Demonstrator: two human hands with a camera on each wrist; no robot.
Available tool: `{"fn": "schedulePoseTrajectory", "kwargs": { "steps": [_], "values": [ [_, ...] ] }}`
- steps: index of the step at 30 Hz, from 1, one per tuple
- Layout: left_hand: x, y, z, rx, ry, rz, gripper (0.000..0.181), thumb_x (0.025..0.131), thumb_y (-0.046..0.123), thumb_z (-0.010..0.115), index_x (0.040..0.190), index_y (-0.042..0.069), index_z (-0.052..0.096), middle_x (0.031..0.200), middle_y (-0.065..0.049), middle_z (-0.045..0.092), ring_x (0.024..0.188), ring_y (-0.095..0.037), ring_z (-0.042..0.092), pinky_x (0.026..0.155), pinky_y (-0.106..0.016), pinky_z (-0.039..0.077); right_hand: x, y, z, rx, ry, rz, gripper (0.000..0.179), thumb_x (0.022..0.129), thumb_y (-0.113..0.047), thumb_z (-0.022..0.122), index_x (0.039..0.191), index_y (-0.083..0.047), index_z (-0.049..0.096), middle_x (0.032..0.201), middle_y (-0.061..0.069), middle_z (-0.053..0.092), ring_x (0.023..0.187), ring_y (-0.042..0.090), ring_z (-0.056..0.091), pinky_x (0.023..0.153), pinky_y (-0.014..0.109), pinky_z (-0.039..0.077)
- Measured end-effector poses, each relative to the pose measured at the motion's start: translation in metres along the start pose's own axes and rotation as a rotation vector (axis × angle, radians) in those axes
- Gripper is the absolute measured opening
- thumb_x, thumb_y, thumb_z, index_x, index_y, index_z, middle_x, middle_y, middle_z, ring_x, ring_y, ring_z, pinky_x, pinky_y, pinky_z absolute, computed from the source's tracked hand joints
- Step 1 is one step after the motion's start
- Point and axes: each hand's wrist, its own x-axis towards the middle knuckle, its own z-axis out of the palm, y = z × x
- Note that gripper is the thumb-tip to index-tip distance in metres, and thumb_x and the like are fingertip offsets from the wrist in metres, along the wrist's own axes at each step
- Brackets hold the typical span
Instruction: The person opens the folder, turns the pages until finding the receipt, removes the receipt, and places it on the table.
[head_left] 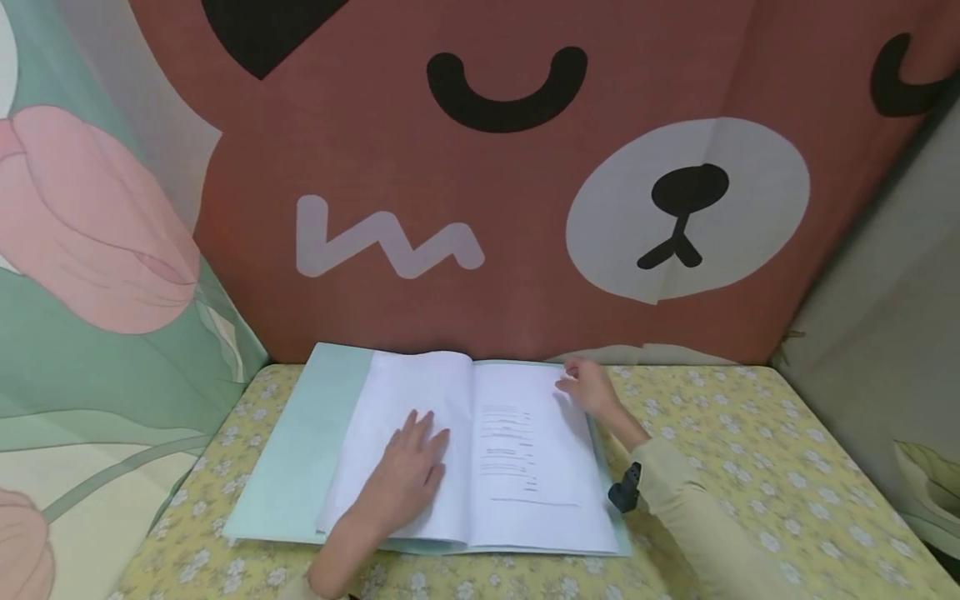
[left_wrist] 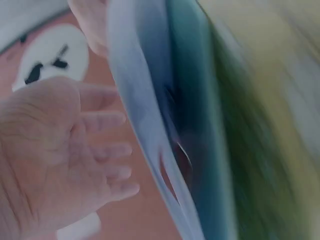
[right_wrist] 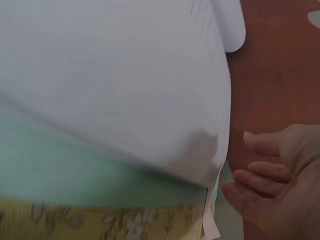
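A pale green folder (head_left: 300, 467) lies spread out with white paper sheets inside. My left hand (head_left: 405, 479) rests on the blank left page (head_left: 420, 379), fingers spread and fairly straight. Lines of small print run down the right page (head_left: 551, 525). At that page's top right corner is my right hand (head_left: 592, 387), fingers loosely bent. In the right wrist view the right hand (right_wrist: 275, 180) has its thumb apart from the fingers, fingertips close beside the page corner (right_wrist: 200, 170). The left wrist view shows the left hand (left_wrist: 60, 155) beside blurred sheet edges (left_wrist: 145, 100).
A yellow flowered cloth (head_left: 720, 467) covers the table. Behind it hangs a brown curtain (head_left: 525, 183) with a cartoon bear face, and a green and pink printed one (head_left: 97, 367) is on the left. A black device (head_left: 625, 487) is strapped at the right wrist.
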Motion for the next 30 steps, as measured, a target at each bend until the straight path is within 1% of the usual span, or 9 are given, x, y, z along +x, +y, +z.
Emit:
{"fn": "schedulePoseTrajectory", "kwargs": {
  "steps": [2, 4, 6, 9, 12, 17, 20, 26, 30],
  "values": [
    [0.006, 0.016, 0.004, -0.025, -0.089, 0.044, 0.043, 0.103, 0.018, 0.063, 0.142, -0.001, 0.06, 0.156, -0.028, 0.043, 0.149, -0.049, 0.032, 0.117, -0.065, 0.032, -0.001, 0.003, -0.001, -0.049, -0.017, -0.023, 0.044, 0.095, -0.005, 0.072, 0.131, 0.017, 0.058, 0.129, 0.033, 0.064, 0.121, 0.046, 0.061, 0.101, 0.056, 0.051],
    [0.012, 0.029, 0.009, -0.027, -0.164, 0.059, 0.045, 0.105, 0.022, 0.06, 0.145, 0.002, 0.058, 0.16, -0.024, 0.04, 0.151, -0.046, 0.029, 0.118, -0.064, 0.031, -0.003, 0.005, -0.002, -0.086, -0.05, -0.041, 0.05, 0.096, -0.008, 0.073, 0.137, 0.016, 0.055, 0.134, 0.033, 0.061, 0.126, 0.046, 0.058, 0.104, 0.056, 0.049],
    [0.016, 0.038, 0.014, -0.007, -0.221, 0.038, 0.047, 0.105, 0.025, 0.059, 0.147, 0.003, 0.057, 0.162, -0.022, 0.037, 0.152, -0.044, 0.027, 0.119, -0.064, 0.029, -0.005, 0.007, -0.001, -0.12, -0.089, -0.06, 0.056, 0.097, -0.011, 0.074, 0.141, 0.016, 0.051, 0.139, 0.033, 0.057, 0.131, 0.046, 0.055, 0.107, 0.057, 0.047],
    [0.02, 0.045, 0.021, 0.03, -0.276, -0.027, 0.051, 0.104, 0.026, 0.059, 0.149, 0.004, 0.054, 0.164, -0.023, 0.033, 0.153, -0.046, 0.025, 0.119, -0.064, 0.027, -0.008, 0.011, 0.0, -0.154, -0.146, -0.072, 0.063, 0.097, -0.015, 0.074, 0.145, 0.015, 0.046, 0.145, 0.033, 0.053, 0.136, 0.047, 0.049, 0.112, 0.057, 0.042],
    [0.021, 0.045, 0.027, 0.022, -0.308, -0.088, 0.054, 0.104, 0.028, 0.06, 0.151, 0.003, 0.052, 0.165, -0.025, 0.03, 0.153, -0.048, 0.022, 0.12, -0.066, 0.024, -0.01, 0.015, 0.001, -0.182, -0.19, -0.064, 0.068, 0.098, -0.016, 0.074, 0.149, 0.014, 0.042, 0.148, 0.032, 0.05, 0.14, 0.046, 0.046, 0.114, 0.056, 0.041],
    [0.021, 0.041, 0.031, -0.076, -0.34, -0.161, 0.058, 0.105, 0.03, 0.058, 0.154, 0.001, 0.047, 0.167, -0.025, 0.024, 0.153, -0.048, 0.019, 0.119, -0.069, 0.023, -0.01, 0.02, 0.003, -0.206, -0.217, -0.044, 0.072, 0.097, -0.015, 0.075, 0.152, 0.013, 0.038, 0.15, 0.032, 0.048, 0.141, 0.045, 0.045, 0.115, 0.054, 0.041],
    [0.022, 0.039, 0.03, -0.108, -0.362, -0.196, 0.06, 0.105, 0.031, 0.058, 0.155, 0.0, 0.044, 0.168, -0.026, 0.021, 0.154, -0.048, 0.017, 0.119, -0.069, 0.022, -0.009, 0.02, 0.005, -0.209, -0.236, -0.021, 0.071, 0.098, -0.015, 0.074, 0.152, 0.013, 0.038, 0.152, 0.032, 0.046, 0.143, 0.044, 0.043, 0.116, 0.053, 0.04],
    [0.025, 0.038, 0.03, -0.11, -0.388, -0.222, 0.061, 0.105, 0.031, 0.058, 0.155, -0.001, 0.043, 0.168, -0.026, 0.02, 0.154, -0.048, 0.016, 0.119, -0.069, 0.021, -0.008, 0.019, 0.007, -0.185, -0.25, 0.02, 0.068, 0.099, -0.014, 0.072, 0.152, 0.012, 0.039, 0.154, 0.03, 0.045, 0.145, 0.043, 0.04, 0.118, 0.053, 0.037],
    [0.026, 0.039, 0.031, -0.117, -0.397, -0.227, 0.062, 0.105, 0.031, 0.058, 0.156, -0.001, 0.043, 0.168, -0.026, 0.018, 0.154, -0.048, 0.015, 0.119, -0.069, 0.02, -0.008, 0.017, 0.009, -0.185, -0.233, 0.033, 0.069, 0.098, -0.014, 0.074, 0.152, 0.012, 0.04, 0.152, 0.03, 0.047, 0.143, 0.043, 0.043, 0.116, 0.053, 0.04]
  ]
}}
